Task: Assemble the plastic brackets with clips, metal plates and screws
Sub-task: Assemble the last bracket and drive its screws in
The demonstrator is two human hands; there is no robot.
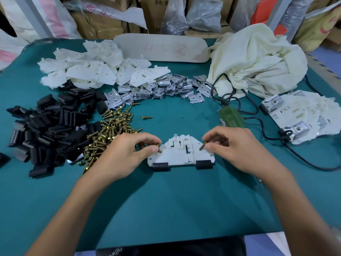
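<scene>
Two hands flank bracket (178, 154); left hand (127, 153) pinches left screw (158, 147); right hand (234, 147) pinches right screw (202, 145)

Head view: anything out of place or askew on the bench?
One brass screw lies alone on the green mat, apart from the screw pile. The bracket being fitted sits flat; nothing else stands out.

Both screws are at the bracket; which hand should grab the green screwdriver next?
Probably the right hand: once its screw is seated, the green screwdriver lies just beyond it; the left hand is across the bracket.
</scene>
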